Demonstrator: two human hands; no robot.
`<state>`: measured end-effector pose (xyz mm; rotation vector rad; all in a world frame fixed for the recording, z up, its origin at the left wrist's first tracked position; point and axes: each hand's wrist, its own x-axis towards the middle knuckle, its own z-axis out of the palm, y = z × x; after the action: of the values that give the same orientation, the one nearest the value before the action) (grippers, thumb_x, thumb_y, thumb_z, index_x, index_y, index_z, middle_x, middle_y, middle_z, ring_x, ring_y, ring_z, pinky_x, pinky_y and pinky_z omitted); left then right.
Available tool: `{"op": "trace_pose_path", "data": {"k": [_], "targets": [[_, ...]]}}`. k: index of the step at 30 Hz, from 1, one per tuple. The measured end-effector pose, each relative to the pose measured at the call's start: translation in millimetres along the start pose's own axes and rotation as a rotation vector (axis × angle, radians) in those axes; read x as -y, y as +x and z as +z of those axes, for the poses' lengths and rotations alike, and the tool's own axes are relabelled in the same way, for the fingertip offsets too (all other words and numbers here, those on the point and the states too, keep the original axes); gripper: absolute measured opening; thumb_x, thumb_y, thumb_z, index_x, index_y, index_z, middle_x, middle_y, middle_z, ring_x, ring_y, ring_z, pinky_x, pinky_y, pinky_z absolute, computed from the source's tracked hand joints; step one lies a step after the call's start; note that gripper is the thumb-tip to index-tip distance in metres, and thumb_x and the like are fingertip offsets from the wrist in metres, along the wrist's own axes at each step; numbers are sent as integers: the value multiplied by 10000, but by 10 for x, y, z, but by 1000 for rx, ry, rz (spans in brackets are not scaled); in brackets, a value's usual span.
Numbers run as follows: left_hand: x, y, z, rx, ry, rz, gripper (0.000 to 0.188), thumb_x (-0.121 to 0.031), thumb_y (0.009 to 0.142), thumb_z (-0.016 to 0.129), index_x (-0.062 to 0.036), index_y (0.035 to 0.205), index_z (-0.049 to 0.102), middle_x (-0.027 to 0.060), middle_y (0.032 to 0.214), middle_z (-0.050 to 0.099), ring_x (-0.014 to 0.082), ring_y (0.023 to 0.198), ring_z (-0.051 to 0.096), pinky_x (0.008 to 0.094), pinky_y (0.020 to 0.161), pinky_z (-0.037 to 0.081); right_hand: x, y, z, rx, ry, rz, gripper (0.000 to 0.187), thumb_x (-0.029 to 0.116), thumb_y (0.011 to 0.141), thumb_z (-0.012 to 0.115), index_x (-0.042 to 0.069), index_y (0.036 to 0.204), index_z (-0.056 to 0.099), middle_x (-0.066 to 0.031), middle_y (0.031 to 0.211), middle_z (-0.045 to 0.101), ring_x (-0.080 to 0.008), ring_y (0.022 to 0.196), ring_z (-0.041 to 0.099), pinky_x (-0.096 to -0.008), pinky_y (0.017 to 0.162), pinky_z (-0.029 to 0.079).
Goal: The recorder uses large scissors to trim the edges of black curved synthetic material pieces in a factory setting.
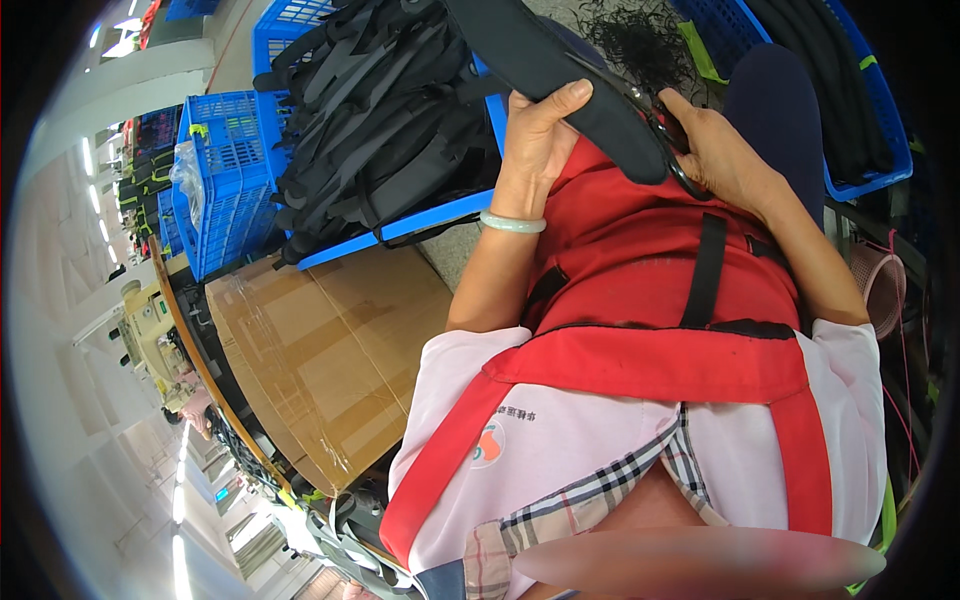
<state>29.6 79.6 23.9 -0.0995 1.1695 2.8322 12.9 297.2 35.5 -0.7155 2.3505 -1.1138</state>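
A long black padded strap with a rounded end lies across above my lap, over the red apron. My left hand is closed on the strap's near-left edge, thumb on top; its other fingers are hidden beneath. In my right hand is a pair of scissors with dark handles. Its fingers are curled through the loops, and the blades point far left along the strap's right edge. Whether the blades are apart, I cannot tell.
Left of my hands, a blue crate is heaped with black straps. A cardboard box and another blue crate stand beside it. Black thread trimmings litter the floor ahead. At right stands a blue crate with black pieces.
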Motion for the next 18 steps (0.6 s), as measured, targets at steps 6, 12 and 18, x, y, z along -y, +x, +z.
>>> {"op": "trace_pose_path", "data": {"k": [6, 12, 18], "targets": [[-101, 53, -78, 18, -62, -43, 230, 43, 804, 684, -35, 1013, 629, 68, 945, 663, 200, 898, 655, 357, 856, 542, -66, -40, 5, -17, 78, 52, 415, 236, 850, 693, 22, 1074, 417, -228, 747, 554, -430, 719, 536, -451, 647, 419], [-131, 93, -127, 51, 26, -20, 248, 53, 797, 688, -29, 1021, 622, 81, 955, 664, 204, 886, 658, 353, 862, 549, -21, -112, -69, -22, 32, -109, 618, 349, 786, 742, 37, 1187, 391, -248, 845, 566, -424, 754, 547, -456, 690, 423], [-54, 59, -124, 36, 2, 14, 242, 53, 790, 699, -33, 1005, 629, 70, 956, 661, 199, 904, 652, 353, 868, 541, 3, -116, -124, 65, -21, 33, 617, 279, 774, 736, 14, 1198, 373, -266, 858, 570, -463, 815, 547, -478, 709, 418]]}}
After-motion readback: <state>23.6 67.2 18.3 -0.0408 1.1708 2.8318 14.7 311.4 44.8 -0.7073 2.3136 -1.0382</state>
